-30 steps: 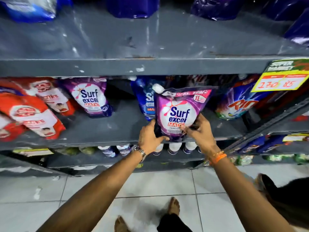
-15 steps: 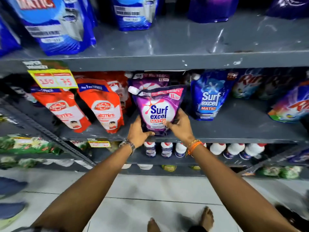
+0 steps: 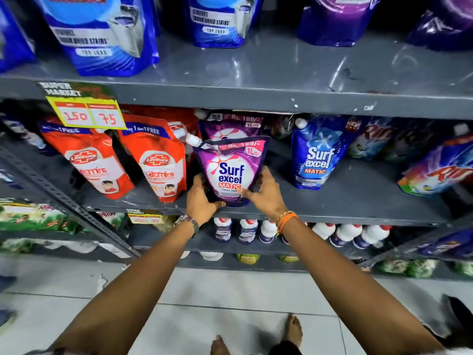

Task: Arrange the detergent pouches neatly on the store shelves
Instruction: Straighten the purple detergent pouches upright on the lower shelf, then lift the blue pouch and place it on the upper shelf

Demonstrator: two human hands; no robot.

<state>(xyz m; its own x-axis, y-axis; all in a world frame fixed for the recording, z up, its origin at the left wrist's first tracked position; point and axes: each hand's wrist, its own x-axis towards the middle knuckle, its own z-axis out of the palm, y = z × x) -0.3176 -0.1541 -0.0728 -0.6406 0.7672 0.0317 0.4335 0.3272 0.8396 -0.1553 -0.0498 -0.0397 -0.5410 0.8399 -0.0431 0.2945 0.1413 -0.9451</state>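
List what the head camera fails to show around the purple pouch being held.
- Second purple pouch: head view, lower part hidden by the held purple pouch.
- Held pouch's bottom corners: covered by left hand and right hand.
- Small yellow price tag: too blurred to read.

The front purple pouch point(image 3: 231, 170) hides most of a second purple pouch point(image 3: 230, 124) behind it, the top-shelf blue pouches point(image 3: 102, 34) are cropped by the upper edge, and the small lower price tag point(image 3: 145, 217) is too blurred to read.
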